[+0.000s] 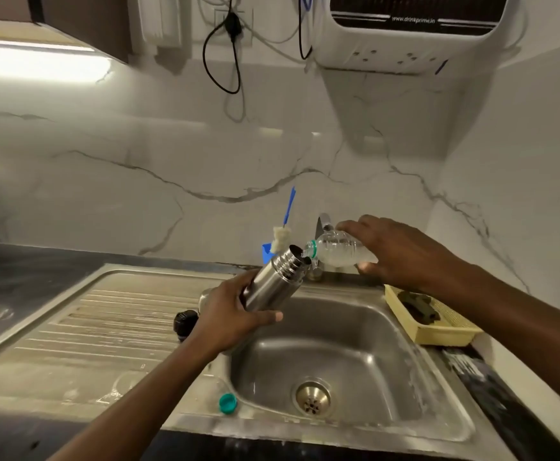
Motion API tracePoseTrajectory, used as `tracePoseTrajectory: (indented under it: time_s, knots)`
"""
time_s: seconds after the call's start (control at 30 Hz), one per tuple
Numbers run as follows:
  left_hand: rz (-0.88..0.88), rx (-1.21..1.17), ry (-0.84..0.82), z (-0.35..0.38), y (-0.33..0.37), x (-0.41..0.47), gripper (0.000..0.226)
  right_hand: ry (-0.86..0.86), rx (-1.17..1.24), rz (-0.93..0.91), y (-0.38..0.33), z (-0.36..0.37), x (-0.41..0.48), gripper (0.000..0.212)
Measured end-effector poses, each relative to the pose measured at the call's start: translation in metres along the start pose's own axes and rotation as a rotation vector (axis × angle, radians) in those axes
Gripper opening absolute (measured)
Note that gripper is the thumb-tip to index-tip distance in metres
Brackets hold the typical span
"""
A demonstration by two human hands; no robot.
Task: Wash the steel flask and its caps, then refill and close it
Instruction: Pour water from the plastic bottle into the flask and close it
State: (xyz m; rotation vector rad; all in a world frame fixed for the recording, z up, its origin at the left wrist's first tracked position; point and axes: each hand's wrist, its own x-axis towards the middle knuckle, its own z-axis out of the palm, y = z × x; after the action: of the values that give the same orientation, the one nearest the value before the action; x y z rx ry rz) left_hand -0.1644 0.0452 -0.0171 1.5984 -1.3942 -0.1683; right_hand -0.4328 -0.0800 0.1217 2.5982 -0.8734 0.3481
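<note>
While both hands hover above the sink [338, 354], a yellow tray [438, 332] sits on its rim under the right wrist. The left hand [235, 314] grips the steel flask [272, 281] round its lower body, tilted with the open mouth toward the right hand [395, 251]. That hand holds a clear plastic bottle [342, 251] on its side, uncapped neck at the flask's mouth. A black cap [185, 322] stands just left of the left hand; a teal cap [228, 402] lies beside the left forearm.

Home kitchen; steel sink [365, 331], marble backsplash [205, 154], water purifier [415, 34].
</note>
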Motion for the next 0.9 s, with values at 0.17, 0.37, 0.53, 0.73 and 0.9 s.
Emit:
tracePoseTrajectory:
  time_s: [0.17,0.37,0.53,0.73,0.9]
  knots:
    - [-0.025,-0.048,-0.026,0.006,-0.001,-0.002,0.09,0.072,-0.213,-0.101,0.002,-0.014,0.009,0.076]
    - [-0.038,-0.086,-0.041,0.01,0.0,-0.005,0.085,0.073,-0.355,-0.137,0.003,-0.018,0.017,0.079]
    - [-0.033,-0.105,-0.061,0.013,0.0,-0.007,0.08,0.161,-0.387,-0.212,0.006,-0.017,0.022,0.082]
    - [-0.047,-0.135,-0.07,0.016,0.004,-0.009,0.081,0.236,-0.423,-0.271,0.006,-0.018,0.025,0.081]
    - [-0.042,-0.149,-0.078,0.02,0.006,-0.009,0.074,0.253,-0.411,-0.268,0.005,-0.023,0.027,0.078]
